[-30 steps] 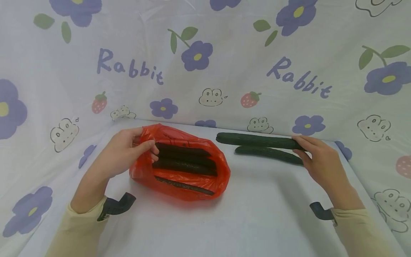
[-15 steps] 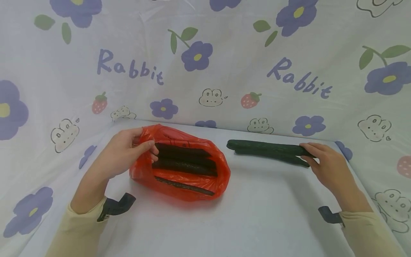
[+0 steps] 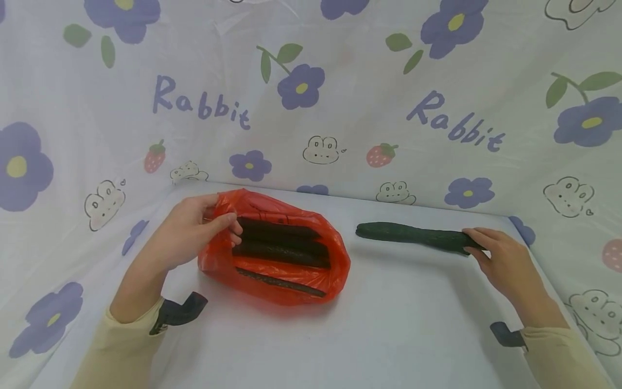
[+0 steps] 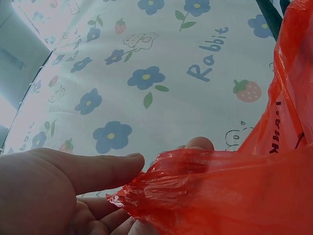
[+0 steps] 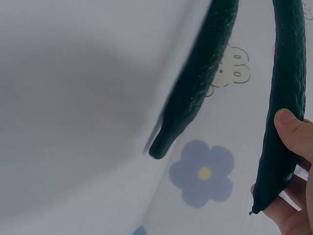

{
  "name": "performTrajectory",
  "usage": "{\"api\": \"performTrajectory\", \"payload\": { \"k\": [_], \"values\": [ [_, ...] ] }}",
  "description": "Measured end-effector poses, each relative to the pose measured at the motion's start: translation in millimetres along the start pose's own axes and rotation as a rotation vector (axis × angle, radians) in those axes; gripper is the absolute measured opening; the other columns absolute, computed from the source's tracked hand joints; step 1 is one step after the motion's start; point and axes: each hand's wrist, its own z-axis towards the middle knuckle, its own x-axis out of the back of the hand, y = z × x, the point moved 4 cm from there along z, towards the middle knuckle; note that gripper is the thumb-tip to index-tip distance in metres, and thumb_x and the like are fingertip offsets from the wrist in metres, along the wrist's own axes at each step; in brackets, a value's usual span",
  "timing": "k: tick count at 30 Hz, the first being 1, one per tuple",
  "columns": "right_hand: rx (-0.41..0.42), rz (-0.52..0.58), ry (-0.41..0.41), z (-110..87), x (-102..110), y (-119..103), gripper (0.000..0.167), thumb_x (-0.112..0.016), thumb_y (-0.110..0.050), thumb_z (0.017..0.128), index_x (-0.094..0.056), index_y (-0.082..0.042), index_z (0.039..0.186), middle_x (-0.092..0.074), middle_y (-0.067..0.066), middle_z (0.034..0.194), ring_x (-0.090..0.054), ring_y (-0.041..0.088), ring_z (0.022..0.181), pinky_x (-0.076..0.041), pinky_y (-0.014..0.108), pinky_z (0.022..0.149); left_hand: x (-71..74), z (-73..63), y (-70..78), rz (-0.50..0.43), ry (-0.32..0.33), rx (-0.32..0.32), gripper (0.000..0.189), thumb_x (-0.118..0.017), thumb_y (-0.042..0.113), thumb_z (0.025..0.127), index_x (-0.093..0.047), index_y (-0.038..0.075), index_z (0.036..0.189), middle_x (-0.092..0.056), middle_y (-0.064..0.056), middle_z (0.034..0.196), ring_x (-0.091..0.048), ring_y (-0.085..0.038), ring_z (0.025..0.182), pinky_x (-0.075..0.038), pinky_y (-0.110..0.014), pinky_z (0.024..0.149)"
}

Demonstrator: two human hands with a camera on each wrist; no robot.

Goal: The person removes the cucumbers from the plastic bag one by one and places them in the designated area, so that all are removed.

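Note:
My left hand (image 3: pixel 187 232) pinches the left rim of a red plastic bag (image 3: pixel 262 294), holding its mouth open toward me. Inside lie several dark green cucumbers (image 3: pixel 282 251). In the left wrist view, bunched red plastic (image 4: pixel 161 191) sits between thumb and fingers. Over at the right, my right hand (image 3: pixel 507 265) grips a cucumber (image 3: pixel 403 231) near its right end, thumb on one side and fingers on the other. A second cucumber (image 5: pixel 198 73) rests on the table, apart from the held one in the right wrist view; from the head it is mostly hidden behind it.
A white cloth covers the table (image 3: pixel 350 346). Behind it hangs a pale curtain (image 3: pixel 350 108) printed with flowers, strawberries and rabbits. Dark curved pieces (image 3: pixel 182 310) stick out from both sleeve cuffs.
My right hand has moved right and a little toward me with its cucumber, which now overlaps the lying one in the head view. My left hand and the bag stay nearly still.

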Motion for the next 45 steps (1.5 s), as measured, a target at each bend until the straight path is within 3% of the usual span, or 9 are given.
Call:
{"api": "performTrajectory", "payload": {
  "k": [7, 15, 34, 45],
  "values": [
    [-0.054, -0.016, -0.059, -7.0, -7.0, 7.6, 0.051, -0.090, 0.009, 0.079, -0.074, 0.002, 0.126, -0.073, 0.026, 0.118, -0.069, 0.050, 0.108, -0.055, 0.068, 0.090, 0.1, 0.2, -0.9, -0.003, 0.002, 0.004, 0.018, -0.063, 0.018, 0.111, -0.065, 0.002, 0.121, -0.076, -0.009, 0.097, -0.077, -0.023, 0.090, -0.058, -0.025, 0.090],
    [-0.062, -0.013, -0.089, -16.9, -20.5, 15.1, 0.049, -0.091, 0.008, 0.079, -0.075, 0.002, 0.125, -0.073, 0.027, 0.117, -0.068, 0.052, 0.108, -0.053, 0.071, 0.090, -0.5, 1.0, -1.3, 0.008, 0.002, 0.001, 0.017, -0.063, 0.017, 0.112, -0.065, 0.002, 0.121, -0.077, -0.008, 0.096, -0.077, -0.022, 0.090, -0.058, -0.025, 0.091],
    [-0.085, 0.018, -0.155, -29.3, -36.3, 22.0, 0.046, -0.089, 0.007, 0.081, -0.076, 0.002, 0.124, -0.073, 0.027, 0.120, -0.067, 0.052, 0.111, -0.053, 0.070, 0.092, -0.6, -1.6, 0.8, 0.009, 0.002, 0.008, 0.021, -0.063, 0.020, 0.112, -0.065, 0.003, 0.124, -0.077, -0.007, 0.097, -0.077, -0.021, 0.092, -0.059, -0.028, 0.093],
    [-0.120, 0.001, -0.237, -31.7, -46.5, 26.3, 0.045, -0.088, 0.008, 0.081, -0.076, 0.003, 0.124, -0.074, 0.028, 0.114, -0.065, 0.052, 0.111, -0.051, 0.069, 0.094, 0.1, -1.9, 0.2, 0.005, 0.005, 0.008, 0.021, -0.063, 0.019, 0.112, -0.064, 0.003, 0.125, -0.076, -0.007, 0.098, -0.077, -0.022, 0.092, -0.059, -0.027, 0.092]
  ]
}}
